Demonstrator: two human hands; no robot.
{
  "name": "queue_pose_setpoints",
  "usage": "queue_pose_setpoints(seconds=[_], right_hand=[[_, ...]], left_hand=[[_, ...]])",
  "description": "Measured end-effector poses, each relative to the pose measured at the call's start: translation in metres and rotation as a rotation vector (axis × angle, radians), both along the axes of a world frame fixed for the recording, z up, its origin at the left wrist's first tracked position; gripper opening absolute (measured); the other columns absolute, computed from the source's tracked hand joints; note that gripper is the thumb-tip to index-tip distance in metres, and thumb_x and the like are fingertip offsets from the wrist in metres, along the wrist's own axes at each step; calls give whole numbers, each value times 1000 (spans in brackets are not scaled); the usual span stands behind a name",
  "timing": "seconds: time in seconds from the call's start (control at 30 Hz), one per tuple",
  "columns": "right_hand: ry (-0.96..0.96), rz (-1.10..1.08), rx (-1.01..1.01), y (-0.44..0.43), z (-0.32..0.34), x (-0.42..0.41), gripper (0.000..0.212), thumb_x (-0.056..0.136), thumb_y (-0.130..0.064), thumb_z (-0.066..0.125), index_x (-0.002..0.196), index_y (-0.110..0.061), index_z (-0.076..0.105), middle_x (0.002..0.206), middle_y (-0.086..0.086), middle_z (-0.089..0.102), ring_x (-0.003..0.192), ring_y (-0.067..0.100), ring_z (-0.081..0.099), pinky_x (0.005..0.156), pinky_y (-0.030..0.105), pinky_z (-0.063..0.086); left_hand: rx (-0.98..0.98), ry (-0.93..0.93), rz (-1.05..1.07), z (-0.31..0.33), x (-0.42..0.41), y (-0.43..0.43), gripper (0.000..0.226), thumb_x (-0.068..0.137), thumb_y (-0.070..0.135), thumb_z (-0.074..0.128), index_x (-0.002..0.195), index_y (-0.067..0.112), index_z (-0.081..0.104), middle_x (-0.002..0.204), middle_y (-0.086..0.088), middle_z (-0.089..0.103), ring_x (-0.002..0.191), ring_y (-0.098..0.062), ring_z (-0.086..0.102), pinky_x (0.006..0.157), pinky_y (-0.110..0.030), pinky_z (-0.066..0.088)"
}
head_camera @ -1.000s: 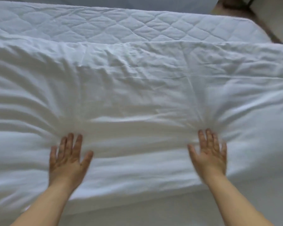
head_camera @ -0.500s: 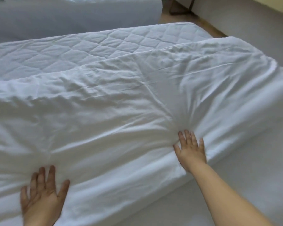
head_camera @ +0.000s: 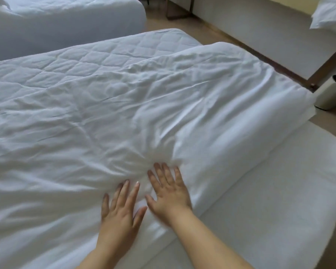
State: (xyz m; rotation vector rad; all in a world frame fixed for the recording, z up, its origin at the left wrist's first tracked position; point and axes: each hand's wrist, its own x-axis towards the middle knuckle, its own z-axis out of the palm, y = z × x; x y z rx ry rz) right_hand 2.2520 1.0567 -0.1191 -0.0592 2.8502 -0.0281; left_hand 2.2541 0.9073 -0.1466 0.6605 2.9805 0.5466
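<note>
A white folded duvet (head_camera: pixel 124 121) lies wrinkled across the bed, its right end folded thick near the bed's corner. My left hand (head_camera: pixel 120 212) lies flat on the duvet near its front edge, fingers straight and spread. My right hand (head_camera: pixel 169 193) presses flat on the duvet just to the right of it, fingers straight, thumb close to my left hand. Creases fan out from under my right fingertips. Neither hand holds anything.
A quilted mattress pad (head_camera: pixel 97 53) shows behind the duvet. A bare white mattress surface (head_camera: pixel 270 200) runs along the front right. A second bed (head_camera: pixel 66 18) stands at the back left. Wooden furniture legs (head_camera: pixel 190 8), a white bin (head_camera: pixel 330 94) and floor lie right.
My left hand slid right across the duvet until it lies beside my right hand. The view swung right, showing the duvet's right end and the floor.
</note>
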Motion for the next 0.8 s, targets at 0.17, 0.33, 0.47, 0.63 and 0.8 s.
queue_pose_setpoints(seconds=[0.17,0.33,0.47,0.63,0.8], right_hand=[[257,-120,-27,165,-6,-36,64,69,-46,30,109,-15,70,116,6,67,105,22,65,108,30,5],[226,-300,70,319,-12,-43,68,76,-49,27,123,-12,60,128,11,59,114,27,59,104,28,2],[144,-349,37,341,-23,-50,96,58,-56,-21,148,-25,-6,157,-3,-10,145,13,-8,88,23,-39],[47,-315,-8,343,-16,-49,98,53,-56,-25,146,-26,-15,155,-5,-20,142,11,-18,86,25,-39],[-110,-399,-31,331,14,-55,59,98,-43,16,149,-19,0,157,0,-7,145,15,-7,114,39,-12]], left_hand=[[-9,68,52,-18,-29,143,62,93,56,3,132,22,38,126,-14,59,142,-9,-4,112,-23,-8],[-107,56,72,-20,-43,222,69,91,61,4,131,19,39,130,-18,54,131,-21,10,113,-28,-7],[-148,-12,90,-17,-45,224,69,90,62,5,131,19,40,129,-18,55,132,-20,10,113,-28,-8],[-168,-29,121,-14,-46,226,69,91,61,4,129,18,42,127,-17,57,143,-11,-2,114,-29,-9],[-250,-15,89,-10,-47,229,67,92,58,2,124,18,44,117,-19,64,122,-29,33,113,-28,-10]])
